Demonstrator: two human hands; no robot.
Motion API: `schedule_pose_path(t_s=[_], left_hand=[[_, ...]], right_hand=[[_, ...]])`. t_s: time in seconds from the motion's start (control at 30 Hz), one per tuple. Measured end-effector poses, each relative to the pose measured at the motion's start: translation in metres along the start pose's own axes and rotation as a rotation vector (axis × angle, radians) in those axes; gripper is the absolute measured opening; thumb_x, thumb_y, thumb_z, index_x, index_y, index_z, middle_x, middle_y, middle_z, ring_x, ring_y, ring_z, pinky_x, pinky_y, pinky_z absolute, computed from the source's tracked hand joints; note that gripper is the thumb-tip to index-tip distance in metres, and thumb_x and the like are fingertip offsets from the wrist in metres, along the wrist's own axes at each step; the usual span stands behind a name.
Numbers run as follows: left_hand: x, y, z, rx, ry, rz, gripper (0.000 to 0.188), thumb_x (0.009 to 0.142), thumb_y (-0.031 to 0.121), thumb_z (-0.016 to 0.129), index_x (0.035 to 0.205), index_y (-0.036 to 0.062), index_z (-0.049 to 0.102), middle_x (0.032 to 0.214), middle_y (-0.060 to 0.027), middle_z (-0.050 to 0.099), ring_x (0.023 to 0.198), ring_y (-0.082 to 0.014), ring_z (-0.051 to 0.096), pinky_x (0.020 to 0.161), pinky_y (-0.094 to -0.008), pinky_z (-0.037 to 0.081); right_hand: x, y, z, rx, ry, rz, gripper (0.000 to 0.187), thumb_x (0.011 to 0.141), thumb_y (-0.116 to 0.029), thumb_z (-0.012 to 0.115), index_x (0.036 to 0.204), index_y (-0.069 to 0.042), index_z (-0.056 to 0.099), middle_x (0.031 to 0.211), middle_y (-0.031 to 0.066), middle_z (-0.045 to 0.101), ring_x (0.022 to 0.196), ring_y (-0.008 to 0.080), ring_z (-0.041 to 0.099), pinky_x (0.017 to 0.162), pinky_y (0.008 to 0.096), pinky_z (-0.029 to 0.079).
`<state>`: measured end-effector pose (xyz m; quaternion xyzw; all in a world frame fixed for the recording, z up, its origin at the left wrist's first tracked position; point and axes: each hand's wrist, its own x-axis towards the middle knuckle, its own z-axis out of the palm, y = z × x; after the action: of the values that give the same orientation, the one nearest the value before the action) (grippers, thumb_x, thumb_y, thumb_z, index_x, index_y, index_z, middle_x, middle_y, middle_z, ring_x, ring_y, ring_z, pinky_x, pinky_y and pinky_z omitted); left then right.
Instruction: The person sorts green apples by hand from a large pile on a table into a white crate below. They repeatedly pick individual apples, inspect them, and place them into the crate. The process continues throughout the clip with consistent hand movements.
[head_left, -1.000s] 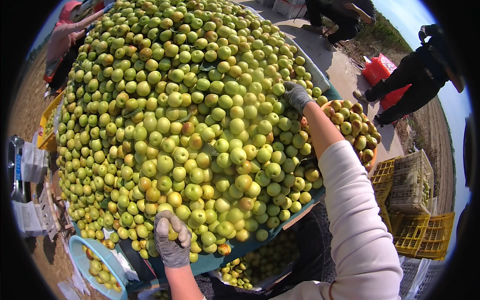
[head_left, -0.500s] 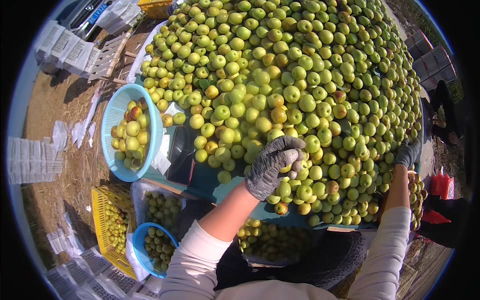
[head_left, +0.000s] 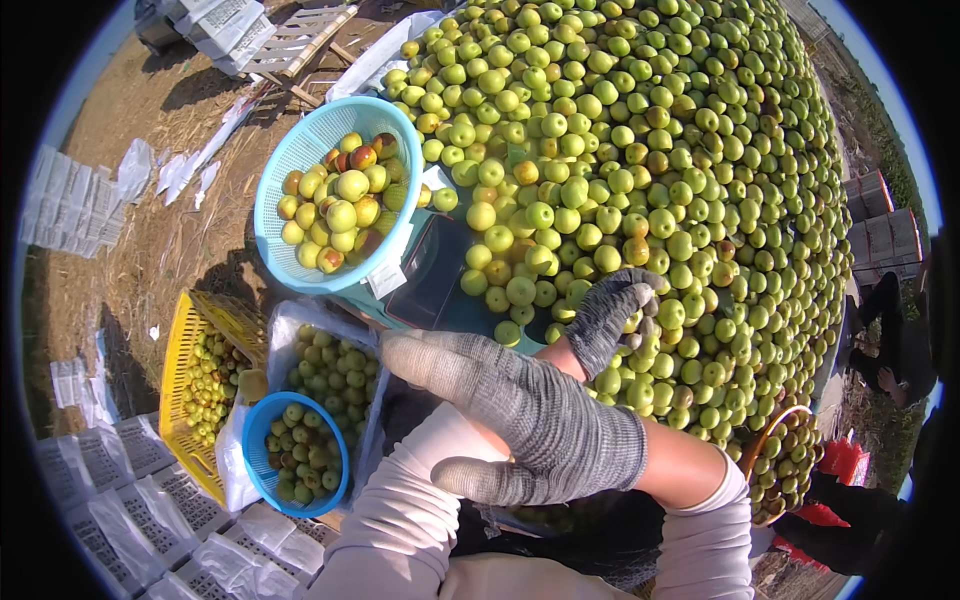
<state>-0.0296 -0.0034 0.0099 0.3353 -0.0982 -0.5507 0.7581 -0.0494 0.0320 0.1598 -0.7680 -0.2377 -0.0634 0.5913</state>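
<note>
A broad heap of small round green fruits (head_left: 600, 180), some blushed red, covers the table. At the heap's near edge is my left hand (head_left: 603, 318) in a grey knit glove. Its fingers are curled; whether a fruit lies within them I cannot tell. My right hand (head_left: 540, 420), gloved alike, crosses over my left forearm toward the left. Its fingers are stretched out and nothing is in it. A single fruit (head_left: 253, 385), slightly blurred, shows at the inner side of a yellow crate (head_left: 180, 400); whether it is in the air or resting I cannot tell.
A light-blue basket (head_left: 270, 225) of fruit stands left of the heap, beside a dark flat object (head_left: 432, 272). Below are a blue basin (head_left: 258, 455) and a lined crate (head_left: 375, 400), both holding fruit. A handled basket (head_left: 765, 440) stands right. White crates (head_left: 130, 450) lie at lower left.
My right hand has come from the heap's right side across to the left and is now spread. The view has swung, shifting the scene. A lone fruit now shows by the yellow crate.
</note>
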Motion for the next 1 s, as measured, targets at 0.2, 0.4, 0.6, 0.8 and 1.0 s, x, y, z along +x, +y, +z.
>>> schedule_pose_path(t_s=[0.2, 0.4, 0.6, 0.8, 1.0], left_hand=[[-0.019, 0.026, 0.017, -0.256, 0.048, -0.084, 0.039, 0.091, 0.021, 0.057, 0.126, 0.0066, 0.047, 0.087, -0.0036, 0.058, 0.066, -0.0125, 0.057, 0.048, -0.0246, 0.048], [-0.008, 0.023, 0.017, -0.125, 0.041, -0.09, 0.022, 0.087, 0.008, 0.056, 0.108, 0.004, 0.057, 0.087, -0.0057, 0.058, 0.066, -0.0139, 0.058, 0.048, -0.0236, 0.048], [-0.006, 0.013, 0.013, -0.053, 0.038, -0.088, 0.022, 0.087, 0.005, 0.054, 0.109, 0.0051, 0.056, 0.086, -0.0065, 0.059, 0.064, -0.0138, 0.057, 0.046, -0.0245, 0.048], [-0.002, 0.013, 0.014, 0.046, 0.001, -0.075, 0.023, 0.085, 0.009, 0.058, 0.108, 0.005, 0.058, 0.086, -0.0069, 0.058, 0.064, -0.0134, 0.058, 0.044, -0.0231, 0.048], [-0.003, 0.012, 0.013, 0.057, -0.028, -0.07, 0.024, 0.085, 0.01, 0.06, 0.108, 0.0036, 0.058, 0.087, -0.0088, 0.059, 0.063, -0.0144, 0.059, 0.043, -0.0237, 0.049]], right_hand=[[-0.065, 0.016, -0.056, -0.363, 0.473, 0.246, 0.032, 0.087, -0.012, 0.057, 0.117, -0.003, 0.056, 0.106, 0.0143, 0.059, 0.101, 0.0321, 0.057, 0.093, 0.0407, 0.045], [-0.275, 0.028, -0.133, -0.393, 1.394, 0.627, 0.022, 0.091, -0.005, 0.054, 0.111, -0.002, 0.062, 0.105, 0.0048, 0.065, 0.097, 0.0139, 0.059, 0.091, 0.0276, 0.046], [-0.447, 0.026, -0.229, -1.062, 1.499, 1.485, 0.027, 0.09, -0.017, 0.056, 0.114, -0.008, 0.062, 0.106, 0.0174, 0.066, 0.098, 0.0302, 0.063, 0.086, 0.0368, 0.049], [-0.467, 0.062, -0.274, -0.842, 1.306, 1.632, 0.052, 0.086, -0.036, 0.063, 0.13, -0.011, 0.05, 0.119, 0.0203, 0.06, 0.109, 0.0332, 0.058, 0.095, 0.0388, 0.045], [-0.479, 0.066, -0.301, -0.476, 1.32, 1.518, 0.066, 0.081, -0.035, 0.07, 0.135, -0.008, 0.045, 0.121, 0.0178, 0.058, 0.108, 0.0266, 0.058, 0.091, 0.0354, 0.048]])
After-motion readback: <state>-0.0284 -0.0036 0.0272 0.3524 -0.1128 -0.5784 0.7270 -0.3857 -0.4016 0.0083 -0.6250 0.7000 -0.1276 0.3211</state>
